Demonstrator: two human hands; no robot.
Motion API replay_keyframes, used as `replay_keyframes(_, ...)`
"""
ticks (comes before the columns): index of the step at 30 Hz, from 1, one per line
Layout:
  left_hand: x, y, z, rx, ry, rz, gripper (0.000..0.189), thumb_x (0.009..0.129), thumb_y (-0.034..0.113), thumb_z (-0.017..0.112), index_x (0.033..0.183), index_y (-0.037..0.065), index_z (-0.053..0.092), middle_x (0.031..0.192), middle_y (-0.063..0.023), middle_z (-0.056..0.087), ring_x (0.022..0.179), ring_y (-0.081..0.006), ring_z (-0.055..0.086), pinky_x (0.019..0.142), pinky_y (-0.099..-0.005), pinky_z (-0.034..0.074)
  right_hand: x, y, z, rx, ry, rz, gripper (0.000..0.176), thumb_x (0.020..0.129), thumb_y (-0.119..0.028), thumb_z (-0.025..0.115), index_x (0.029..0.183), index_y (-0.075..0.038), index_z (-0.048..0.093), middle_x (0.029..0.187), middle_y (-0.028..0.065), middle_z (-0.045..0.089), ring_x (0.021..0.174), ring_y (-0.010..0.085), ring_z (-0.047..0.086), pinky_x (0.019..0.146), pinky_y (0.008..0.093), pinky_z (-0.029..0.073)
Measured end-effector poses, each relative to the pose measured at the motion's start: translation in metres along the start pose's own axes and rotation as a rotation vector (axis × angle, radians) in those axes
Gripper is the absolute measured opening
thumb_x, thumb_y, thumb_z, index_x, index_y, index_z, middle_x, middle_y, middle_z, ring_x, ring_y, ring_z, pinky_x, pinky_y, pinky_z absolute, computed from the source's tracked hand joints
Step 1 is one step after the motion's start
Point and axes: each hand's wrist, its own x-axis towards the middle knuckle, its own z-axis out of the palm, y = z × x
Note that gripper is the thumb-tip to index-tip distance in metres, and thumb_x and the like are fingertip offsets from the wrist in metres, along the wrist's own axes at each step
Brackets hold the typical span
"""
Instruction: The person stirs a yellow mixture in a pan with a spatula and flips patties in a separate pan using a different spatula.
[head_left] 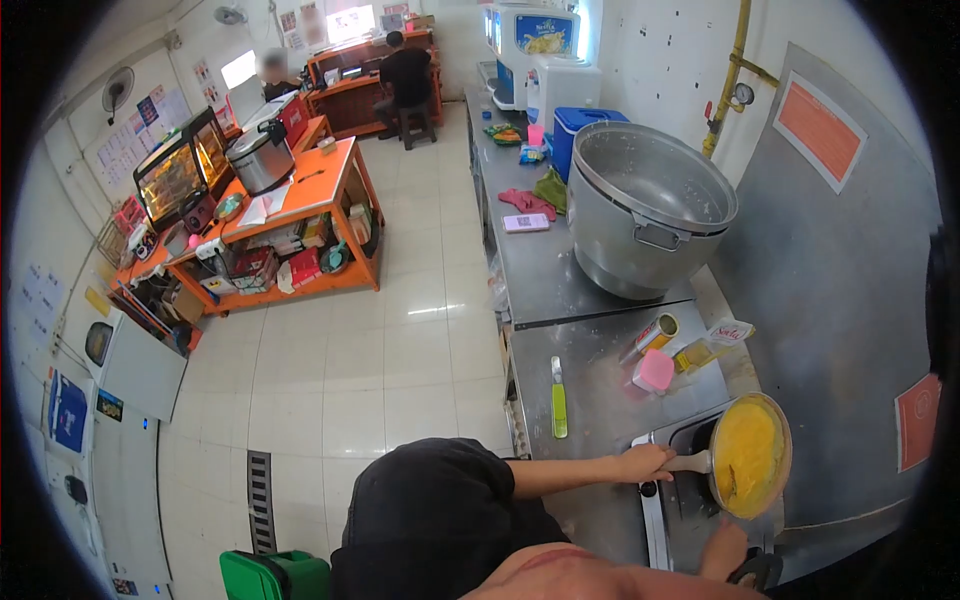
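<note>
My left hand (645,463) is closed around the handle (688,463) of a round frying pan (789,455). A yellow layer that looks like egg (748,450) covers most of the pan's inside, with a darker patch near its lower left. The pan is over a portable stove (655,520) at the counter's near end; whether it touches the burner is unclear. Just below the pan's near rim is my right hand (725,548), its fingers blurred and partly hidden. A black object (757,570) lies beside that hand.
A lime-green peeler-like tool (559,400), an open can (657,330), a pink-lidded container (653,371) and a bottle of yellow liquid (695,355) stand or lie on the counter. Beyond are a large metal pot (650,215) and a phone (526,223). Two people sit far back.
</note>
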Motion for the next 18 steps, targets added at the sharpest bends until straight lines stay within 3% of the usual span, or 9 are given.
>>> replay_keyframes(5, 0.001, -0.005, 0.004, 0.007, 0.017, 0.029, 0.045, 0.079, 0.035, 0.066, 0.102, -0.001, 0.052, 0.095, -0.0181, 0.056, 0.085, -0.0375, 0.059, 0.071, -0.0458, 0.048, 0.006, 0.044, -0.057, 0.06, 0.019, -0.149, 0.032, 0.092, -0.026, 0.049, 0.079, 0.001, 0.063, 0.083, 0.0206, 0.063, 0.079, 0.0385, 0.061, 0.068, 0.0474, 0.048)
replay_keyframes(7, 0.0, -0.003, 0.002, 0.009, 0.014, 0.008, 0.045, 0.079, 0.035, 0.066, 0.102, -0.001, 0.052, 0.095, -0.018, 0.057, 0.085, -0.0376, 0.06, 0.071, -0.0458, 0.048, -0.007, 0.037, -0.075, -0.054, -0.002, -0.043, 0.031, 0.092, -0.023, 0.047, 0.079, 0.001, 0.063, 0.083, 0.0204, 0.063, 0.078, 0.038, 0.061, 0.068, 0.0478, 0.048)
replay_keyframes(9, 0.001, 0.001, -0.003, 0.071, -0.081, -0.019, 0.05, 0.082, 0.035, 0.063, 0.113, -0.001, 0.05, 0.099, -0.0176, 0.056, 0.086, -0.0363, 0.06, 0.073, -0.0447, 0.049, -0.016, 0.029, -0.07, -0.095, 0.001, -0.109, 0.029, 0.091, -0.021, 0.047, 0.079, 0.001, 0.063, 0.083, 0.0203, 0.063, 0.078, 0.0371, 0.061, 0.067, 0.0472, 0.048)
replay_keyframes(18, -0.001, -0.002, 0.001, 0.081, -0.059, -0.008, 0.051, 0.082, 0.035, 0.063, 0.114, -0.003, 0.05, 0.1, -0.0188, 0.056, 0.084, -0.0372, 0.06, 0.072, -0.0449, 0.049, 0.018, -0.001, 0.01, -0.032, 0.068, -0.175, 0.028, 0.088, -0.02, 0.049, 0.075, 0.0, 0.063, 0.075, 0.0186, 0.065, 0.07, 0.037, 0.063, 0.059, 0.0462, 0.048)
